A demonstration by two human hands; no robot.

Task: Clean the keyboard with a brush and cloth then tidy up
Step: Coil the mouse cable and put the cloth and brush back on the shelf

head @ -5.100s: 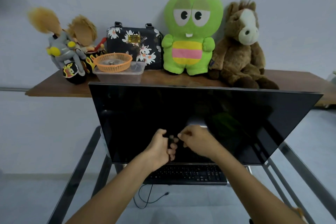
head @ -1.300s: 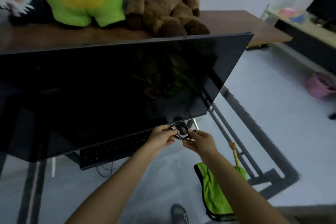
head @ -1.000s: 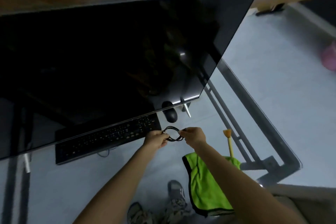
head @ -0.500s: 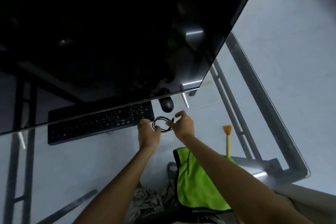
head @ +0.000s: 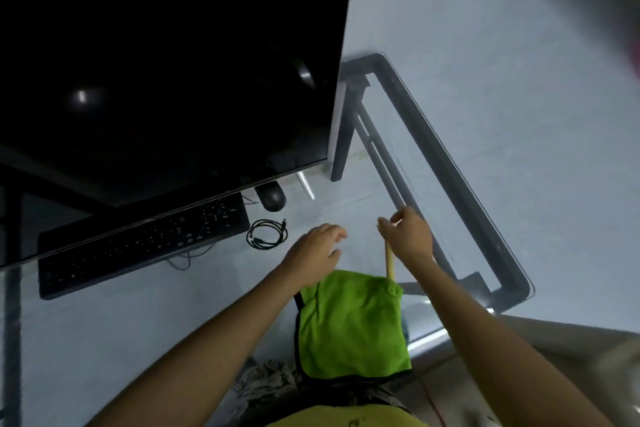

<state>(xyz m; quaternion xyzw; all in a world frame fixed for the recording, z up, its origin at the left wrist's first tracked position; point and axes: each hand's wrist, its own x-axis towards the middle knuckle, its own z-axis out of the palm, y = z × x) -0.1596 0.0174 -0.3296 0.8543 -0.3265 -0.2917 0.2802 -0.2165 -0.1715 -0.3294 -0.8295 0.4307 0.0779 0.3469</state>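
A glass-topped table (head: 408,55) on a grey metal frame fills the view, the pale floor showing through it. Across the upper left of the frame leans a big flat monitor (head: 166,55), its screen glossy black with two small glints of light. Just below its lower edge lies the keyboard (head: 138,239), a long, flat black slab with rows of small matte keys, running at a slant from the left edge toward the centre. Beside its right end sits a rounded black mouse (head: 273,197), and just below that a thin black cable (head: 266,234) lies coiled in a loose oval on the glass, apart from both hands.

At centre, the left hand (head: 317,250) hovers over the glass with fingers loosely spread and lightly bent, holding nothing. To its right, the right hand (head: 408,234) has its fingers curled over the upper end of the brush (head: 389,262), a slim yellowish stick; whether they actually grip it I cannot tell, and the bristles are hidden behind the hand. The stick's lower end meets the cloth (head: 349,322), a soft, fuzzy lime-green square with dark edging, lying at lower centre near the person's body.
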